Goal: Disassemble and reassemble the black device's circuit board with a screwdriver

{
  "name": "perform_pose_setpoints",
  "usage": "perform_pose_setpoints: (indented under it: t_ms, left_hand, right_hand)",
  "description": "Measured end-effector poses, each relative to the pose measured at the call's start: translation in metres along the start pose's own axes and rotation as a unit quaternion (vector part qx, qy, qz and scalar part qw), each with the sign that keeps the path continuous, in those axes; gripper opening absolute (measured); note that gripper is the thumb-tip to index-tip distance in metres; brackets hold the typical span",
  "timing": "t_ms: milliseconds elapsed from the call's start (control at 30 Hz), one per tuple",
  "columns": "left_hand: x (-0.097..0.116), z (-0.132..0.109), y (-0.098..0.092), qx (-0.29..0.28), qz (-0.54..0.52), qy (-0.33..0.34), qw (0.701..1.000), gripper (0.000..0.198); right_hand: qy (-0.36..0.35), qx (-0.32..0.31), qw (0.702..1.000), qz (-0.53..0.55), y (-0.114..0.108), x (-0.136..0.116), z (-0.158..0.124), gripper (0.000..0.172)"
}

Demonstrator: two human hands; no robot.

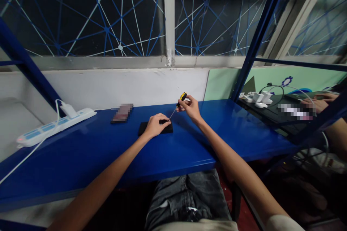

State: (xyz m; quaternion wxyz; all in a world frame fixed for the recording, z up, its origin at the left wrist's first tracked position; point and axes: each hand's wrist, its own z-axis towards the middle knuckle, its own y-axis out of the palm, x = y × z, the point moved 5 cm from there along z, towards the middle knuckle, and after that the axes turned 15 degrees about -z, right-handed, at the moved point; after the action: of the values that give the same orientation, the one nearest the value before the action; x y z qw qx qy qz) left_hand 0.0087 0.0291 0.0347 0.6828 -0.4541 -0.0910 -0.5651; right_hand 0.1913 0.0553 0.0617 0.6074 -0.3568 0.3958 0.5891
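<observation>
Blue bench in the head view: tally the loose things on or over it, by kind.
Screwdriver, in the right hand: 1
Black flat device, under the left hand: 1
White power strip: 1
White charger plugged into it: 1
Blurred dark flat item: 1
Total: 5

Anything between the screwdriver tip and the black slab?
Nothing visible. The right hand holds the screwdriver with its tip slanting down at the slab, close beside the left hand, which rests on the slab.

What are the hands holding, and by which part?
The right hand grips a small screwdriver by its yellow-black handle; the left hand rests on a black device.
</observation>
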Motion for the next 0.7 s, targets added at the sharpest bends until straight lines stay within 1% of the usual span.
perform_pose_setpoints:
  t_ms: [133,700]
  left_hand:
    - [0.0012,-0.0003,-0.0011,0.028,-0.01,-0.009,1.0,0.007]
    - [0.0006,0.001,-0.0032,0.02,-0.008,-0.025,0.999,0.006]
  right_hand:
    - [-0.006,-0.003,1.0,0.003,0.0013,-0.0016,-0.001,0.044]
    - [-0.025,-0.013,1.0,-0.01,0.0013,-0.0045,-0.0007,0.045]
